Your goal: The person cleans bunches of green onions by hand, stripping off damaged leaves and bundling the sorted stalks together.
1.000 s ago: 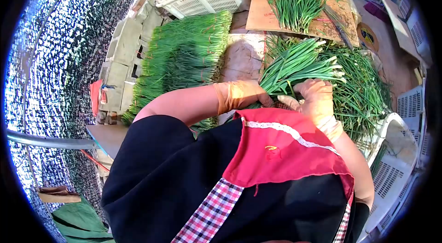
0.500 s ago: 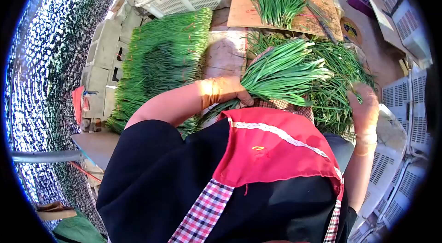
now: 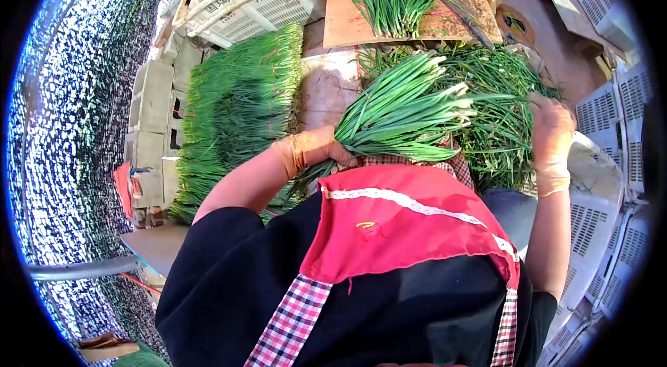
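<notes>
My left hand [image 3: 332, 147], in a thin orange glove, is closed around the leafy end of a bunch of garlic chives [image 3: 396, 113]. The pale cut ends of the bunch fan out to the right above my lap. My right hand [image 3: 553, 124], gloved the same way, is at the right with its fingers pinched together. A thin green chive leaf [image 3: 501, 97] stretches from the bunch toward those fingertips. Beneath and beyond the bunch spreads a heap of loose chive leaves [image 3: 497, 151].
Tied chive bundles [image 3: 243, 103] are stacked at left beside concrete blocks [image 3: 151, 99]. More chives [image 3: 399, 2] and a knife [image 3: 467, 16] lie on a board [image 3: 340, 23] ahead. White crates [image 3: 257, 9] stand at the back left, others [image 3: 601, 120] along the right. A tape roll [image 3: 514, 23] sits beyond the heap.
The view has shifted slightly. My left hand still grips the bunch. A leaf now stretches between the bunch and my right hand, which stays near the heap's right side.
</notes>
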{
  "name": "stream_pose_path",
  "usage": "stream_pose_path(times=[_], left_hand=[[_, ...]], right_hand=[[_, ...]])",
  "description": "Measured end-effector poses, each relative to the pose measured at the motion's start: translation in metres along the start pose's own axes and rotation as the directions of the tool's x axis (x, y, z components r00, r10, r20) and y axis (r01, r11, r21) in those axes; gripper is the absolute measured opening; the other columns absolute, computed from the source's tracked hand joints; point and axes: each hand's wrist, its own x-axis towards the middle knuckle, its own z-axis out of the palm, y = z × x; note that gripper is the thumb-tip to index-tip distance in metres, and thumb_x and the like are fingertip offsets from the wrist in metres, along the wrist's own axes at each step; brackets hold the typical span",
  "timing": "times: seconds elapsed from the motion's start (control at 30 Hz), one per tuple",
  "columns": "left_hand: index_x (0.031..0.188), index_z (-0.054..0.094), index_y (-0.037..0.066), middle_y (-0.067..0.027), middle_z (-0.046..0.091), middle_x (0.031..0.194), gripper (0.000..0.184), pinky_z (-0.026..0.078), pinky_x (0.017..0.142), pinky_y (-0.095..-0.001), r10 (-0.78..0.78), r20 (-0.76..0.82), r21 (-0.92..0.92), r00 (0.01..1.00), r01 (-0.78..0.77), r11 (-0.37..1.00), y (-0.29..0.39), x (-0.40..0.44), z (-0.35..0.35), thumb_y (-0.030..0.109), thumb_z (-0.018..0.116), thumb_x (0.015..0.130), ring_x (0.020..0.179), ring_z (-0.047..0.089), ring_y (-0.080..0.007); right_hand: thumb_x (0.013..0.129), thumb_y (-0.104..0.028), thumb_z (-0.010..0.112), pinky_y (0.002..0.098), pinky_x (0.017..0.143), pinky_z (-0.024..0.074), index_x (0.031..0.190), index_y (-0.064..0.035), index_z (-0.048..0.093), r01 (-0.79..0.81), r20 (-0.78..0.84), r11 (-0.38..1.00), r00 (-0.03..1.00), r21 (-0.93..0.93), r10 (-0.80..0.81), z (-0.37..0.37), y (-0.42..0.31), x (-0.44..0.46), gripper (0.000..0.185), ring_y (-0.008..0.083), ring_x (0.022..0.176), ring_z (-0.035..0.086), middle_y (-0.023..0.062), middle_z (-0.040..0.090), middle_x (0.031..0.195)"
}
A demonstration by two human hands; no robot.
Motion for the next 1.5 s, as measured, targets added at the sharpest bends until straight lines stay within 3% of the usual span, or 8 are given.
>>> stream_pose_path(times=[0.1,0.2,0.33,0.83,1.0,1.17,1.33,1.5], left_hand=[[0.112,0.059,0.004,-0.0030,0.062,0.104,0.053,0.043,0.085,-0.0285,-0.030,-0.014,-0.278,0.999,0.025,0.960,-0.018,0.005,0.001,0.008,0.075,0.061,0.095,0.053,-0.0141],[0.110,0.060,0.004,-0.0019,0.062,0.100,0.053,0.043,0.081,-0.0279,-0.176,0.050,-0.261,0.983,0.183,0.948,-0.007,0.004,-0.004,0.012,0.075,0.060,0.090,0.053,-0.0135],[0.105,0.061,0.004,-0.0002,0.060,0.089,0.049,0.043,0.072,-0.0269,-0.116,0.051,-0.301,0.992,0.126,0.945,0.019,0.002,0.005,0.014,0.075,0.059,0.082,0.052,-0.0128],[0.111,0.061,0.004,-0.0047,0.063,0.108,0.049,0.043,0.087,-0.0298,0.049,-0.040,0.068,0.998,-0.046,0.997,0.031,0.000,0.004,0.009,0.076,0.064,0.098,0.054,-0.0138],[0.113,0.060,0.006,-0.0045,0.063,0.110,0.049,0.042,0.090,-0.0288,0.001,-0.084,0.193,0.996,0.015,0.981,0.030,-0.002,0.006,0.013,0.076,0.067,0.099,0.055,-0.0125],[0.114,0.059,0.007,-0.0058,0.063,0.110,0.051,0.041,0.091,-0.0290,0.008,-0.099,0.237,0.995,0.016,0.971,0.038,-0.001,0.012,0.016,0.076,0.067,0.101,0.056,-0.0146],[0.111,0.060,0.006,-0.0059,0.064,0.106,0.045,0.043,0.087,-0.0291,0.029,-0.178,0.237,0.984,0.014,0.971,0.032,-0.006,0.015,0.013,0.073,0.068,0.096,0.057,-0.0147],[0.107,0.061,0.004,-0.0040,0.066,0.097,0.041,0.047,0.078,-0.0274,-0.232,-0.229,0.005,0.945,0.239,0.971,0.029,-0.012,0.014,0.008,0.070,0.067,0.086,0.058,-0.0129]], right_hand=[[0.074,-0.020,0.068,0.0394,0.086,0.0449,0.112,-0.0084,0.059,-0.380,0.326,0.872,0.819,-0.309,0.472,0.009,0.036,-0.033,0.041,0.0308,0.101,0.057,0.0164,0.061,0.107],[0.073,-0.012,0.071,0.0328,0.097,0.0357,0.120,-0.0070,0.054,-0.460,0.388,0.333,0.884,0.823,0.260,0.024,-0.026,-0.037,0.050,0.0210,0.116,0.046,0.0098,0.052,0.124],[0.070,0.001,0.070,0.0346,0.101,0.0317,0.100,-0.0038,0.058,-0.313,0.299,0.146,0.948,0.938,0.109,0.039,-0.085,-0.018,0.032,0.0233,0.121,0.041,0.0106,0.050,0.123],[0.073,-0.002,0.063,0.0333,0.086,0.0446,0.086,-0.0035,0.062,-0.103,0.039,0.605,0.992,0.790,0.118,0.046,-0.042,-0.019,0.013,0.0250,0.097,0.057,0.0114,0.060,0.104],[0.077,-0.015,0.064,0.0387,0.091,0.0424,0.097,-0.0014,0.062,-0.587,0.275,0.752,0.702,-0.299,0.657,0.008,0.043,-0.018,0.024,0.0285,0.103,0.056,0.0142,0.056,0.115],[0.073,-0.016,0.074,0.0352,0.099,0.0339,0.088,-0.0020,0.062,-0.485,0.433,0.408,0.875,0.774,0.217,0.007,-0.058,-0.026,0.024,0.0276,0.117,0.046,0.0173,0.053,0.120],[0.071,-0.003,0.073,0.0311,0.099,0.0339,0.121,0.0054,0.047,-0.742,0.743,-0.038,0.668,0.669,0.032,0.038,-0.085,-0.033,0.057,0.0210,0.113,0.048,0.0164,0.050,0.124],[0.069,0.004,0.069,0.0287,0.098,0.0344,0.127,0.0045,0.039,-0.477,0.541,0.392,0.839,0.787,-0.064,0.026,-0.090,-0.037,0.065,0.0172,0.109,0.050,0.0118,0.053,0.120]])
